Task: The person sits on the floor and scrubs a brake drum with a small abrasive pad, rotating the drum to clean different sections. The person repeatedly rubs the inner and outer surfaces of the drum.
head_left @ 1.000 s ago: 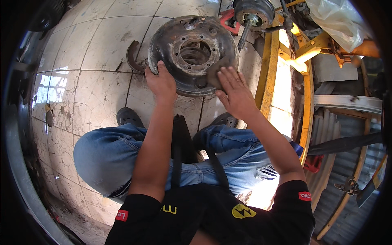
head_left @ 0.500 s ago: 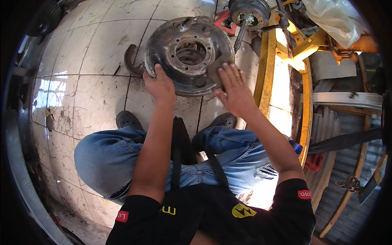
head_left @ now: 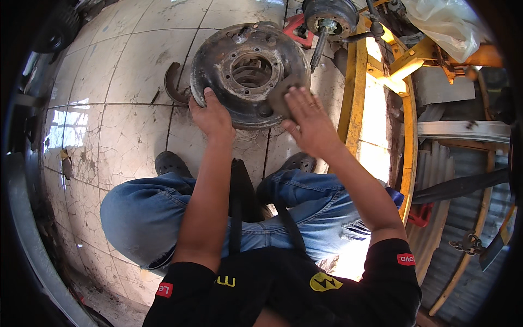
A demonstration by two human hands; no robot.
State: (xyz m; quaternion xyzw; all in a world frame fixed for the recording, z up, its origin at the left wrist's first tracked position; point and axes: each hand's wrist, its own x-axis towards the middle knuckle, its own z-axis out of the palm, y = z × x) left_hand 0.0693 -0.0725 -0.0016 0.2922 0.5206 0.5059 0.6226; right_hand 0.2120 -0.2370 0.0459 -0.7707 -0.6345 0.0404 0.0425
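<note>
A round, dark metal brake backing plate leans up in front of me, with a large centre hole ringed by small bolt holes. My left hand is closed on its lower left rim, thumb on the front face. Against the lower right of the face, my right hand presses a brown piece of sandpaper with its fingers laid nearly flat and the thumb apart. Part of the sandpaper is hidden under the fingers. Through the centre hole, curved metal parts show behind.
A curved brake shoe lies left of the plate on the cracked tile floor. Behind to the right stand a brake drum with a shaft and a red stand. A yellow metal frame runs along my right.
My right hand and the sandpaper have slid slightly left across the plate's face. The plate has shifted a little to the left, with my left hand still on its rim.
</note>
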